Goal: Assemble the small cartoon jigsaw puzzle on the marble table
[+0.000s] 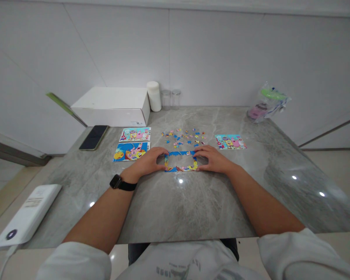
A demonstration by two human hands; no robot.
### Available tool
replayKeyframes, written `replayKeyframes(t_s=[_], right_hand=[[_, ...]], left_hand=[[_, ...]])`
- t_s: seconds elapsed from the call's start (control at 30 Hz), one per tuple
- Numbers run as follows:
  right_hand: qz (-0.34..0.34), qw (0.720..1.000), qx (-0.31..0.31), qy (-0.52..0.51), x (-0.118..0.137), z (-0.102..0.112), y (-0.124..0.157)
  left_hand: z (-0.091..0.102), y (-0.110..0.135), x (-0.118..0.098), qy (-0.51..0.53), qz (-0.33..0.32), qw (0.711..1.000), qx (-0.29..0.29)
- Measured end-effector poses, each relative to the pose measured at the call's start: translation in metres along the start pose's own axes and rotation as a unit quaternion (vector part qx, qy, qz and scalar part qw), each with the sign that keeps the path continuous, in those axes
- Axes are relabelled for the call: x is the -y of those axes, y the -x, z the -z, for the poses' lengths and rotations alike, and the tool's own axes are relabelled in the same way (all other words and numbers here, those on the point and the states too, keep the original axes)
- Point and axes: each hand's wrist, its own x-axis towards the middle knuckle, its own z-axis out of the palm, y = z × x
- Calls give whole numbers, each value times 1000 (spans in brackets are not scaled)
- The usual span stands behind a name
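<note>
A small jigsaw frame (pixel 181 168), only its colourful border joined, lies on the grey marble table (pixel 175 210). My left hand (pixel 148 162) cups the frame's left side, fingers curled against the edge. My right hand (pixel 212 158) presses the right side the same way. Both hands touch the border from outside, thumbs near the bottom edge. Several loose puzzle pieces (pixel 183 137) are scattered just beyond the frame. A black watch (pixel 121 183) sits on my left wrist.
Two finished cartoon puzzles (pixel 132 144) lie to the left, another (pixel 230 141) to the right. A phone (pixel 93 137), a white box (pixel 113 105), a white jar (pixel 154 96), two clear jars (pixel 170 98), a plastic bag (pixel 267 102) and a white power bank (pixel 27 214) ring the table.
</note>
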Motion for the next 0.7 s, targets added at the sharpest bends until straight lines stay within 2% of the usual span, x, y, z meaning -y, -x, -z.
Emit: replayKeyframes(t_s=[0.17,0.3,0.37,0.43,0.53,0.7], right_hand=[[-12,999,-45,-28,0,0,-1],[-102,981,-162,-32,-2,-1,-2],[-142,965,-217,-38,-5,-1,-3],[-164,954,-247,-44,-7,-3,-3],[-175,952,-250,-31,-10,-7,-4],[-167,963,-212,-19,-6,-12,-6]], left_hand=[[2,-1,-2,29,-3,999,-41],[7,-4,-9,26,61,985,-161],[8,-5,-11,32,106,968,-227],[7,-5,-12,61,142,947,-281],[3,-6,-12,128,175,920,-326],[-7,-9,-6,200,183,901,-339]])
